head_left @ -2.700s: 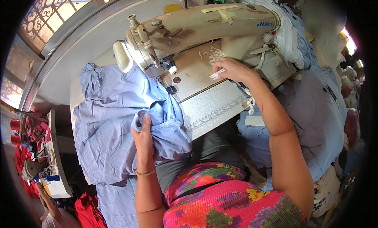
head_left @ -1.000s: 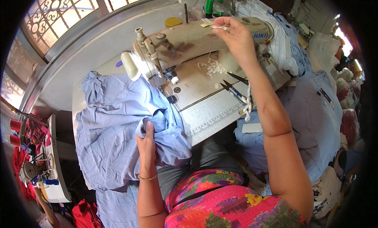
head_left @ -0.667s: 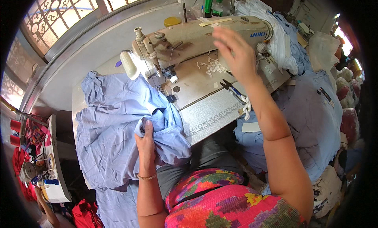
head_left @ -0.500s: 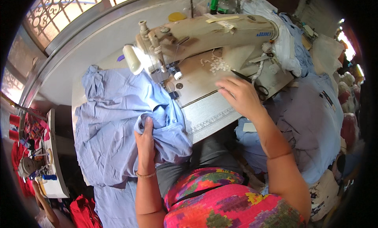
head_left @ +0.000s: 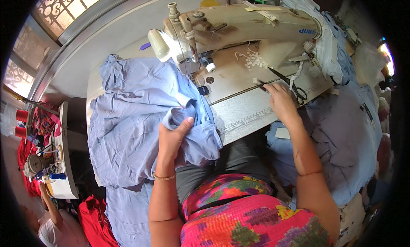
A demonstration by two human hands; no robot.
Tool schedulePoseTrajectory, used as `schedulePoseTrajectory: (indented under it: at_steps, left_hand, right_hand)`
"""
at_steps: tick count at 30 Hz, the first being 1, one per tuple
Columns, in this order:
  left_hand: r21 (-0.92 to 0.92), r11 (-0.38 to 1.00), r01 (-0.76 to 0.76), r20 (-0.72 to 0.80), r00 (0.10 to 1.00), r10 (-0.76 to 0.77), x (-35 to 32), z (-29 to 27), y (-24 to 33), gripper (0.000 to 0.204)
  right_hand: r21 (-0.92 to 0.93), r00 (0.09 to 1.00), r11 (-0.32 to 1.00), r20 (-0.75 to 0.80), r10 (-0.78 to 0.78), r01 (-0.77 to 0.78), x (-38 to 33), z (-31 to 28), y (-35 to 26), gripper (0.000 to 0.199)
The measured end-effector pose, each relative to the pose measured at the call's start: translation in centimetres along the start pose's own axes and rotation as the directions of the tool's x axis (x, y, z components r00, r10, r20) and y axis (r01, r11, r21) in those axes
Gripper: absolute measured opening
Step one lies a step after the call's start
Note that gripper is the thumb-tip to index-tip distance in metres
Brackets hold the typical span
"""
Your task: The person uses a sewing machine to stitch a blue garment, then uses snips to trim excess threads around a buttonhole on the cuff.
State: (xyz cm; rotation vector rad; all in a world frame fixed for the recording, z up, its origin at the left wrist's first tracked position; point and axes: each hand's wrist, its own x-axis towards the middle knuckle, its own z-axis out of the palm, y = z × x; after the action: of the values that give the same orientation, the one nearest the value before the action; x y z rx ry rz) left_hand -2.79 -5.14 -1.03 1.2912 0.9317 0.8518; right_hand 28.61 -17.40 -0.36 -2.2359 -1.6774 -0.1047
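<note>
My left hand (head_left: pixel 173 138) grips a bunched fold of a light blue garment (head_left: pixel 128 119), thumb on top. The cloth spreads over the left of the sewing table and hangs past its front edge. My right hand (head_left: pixel 282 103) is low over the metal table top, its fingertips together at a small dark, thin piece (head_left: pixel 261 82) with a pale end; its kind is unclear. Black-handled scissors (head_left: pixel 300 92) lie just beyond that hand. Small white buttons (head_left: pixel 256 60) are scattered behind it. The sewing machine (head_left: pixel 243 29) stands across the back, its lit needle area beside the garment.
Light blue and greyish garments (head_left: pixel 337 136) are heaped at the right. A purple object (head_left: pixel 145 46) lies behind the machine head. At the left, another person (head_left: pixel 53 217) works at a second machine (head_left: pixel 38 166), near red cloth (head_left: pixel 96 219).
My right hand has come down to the table top, its fingers closing at the small dark piece. My left hand keeps its hold on the garment. The whole view has shifted slightly.
</note>
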Motion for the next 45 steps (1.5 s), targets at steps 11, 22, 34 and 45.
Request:
schedulePoseTrajectory:
  at_steps: [11,22,34,45]
  left_hand:
    - [-0.069,0.996,-0.063,-0.172,0.984,0.050,0.0,0.5,-0.7,0.020]
    - [-0.370,0.929,-0.007,-0.123,0.992,-0.042,0.4,-0.6,-1.3,0.019]
    - [-0.408,0.913,0.008,-0.174,0.981,-0.086,0.2,-0.6,-1.4,0.028]
    - [-0.431,0.902,0.000,-0.147,0.987,-0.070,0.1,-0.5,-0.9,0.022]
  right_hand:
    - [0.470,0.990,0.871,-0.083,-0.118,0.143,0.8,-0.4,-6.0,0.015]
    - [0.720,0.944,0.676,0.090,-0.317,0.159,1.8,1.0,-13.9,0.021]
    - [0.550,0.936,0.771,-0.058,-0.348,0.321,2.2,1.7,-15.2,0.020]
    - [0.456,0.903,0.785,-0.118,-0.414,0.419,2.0,2.6,-14.6,0.017]
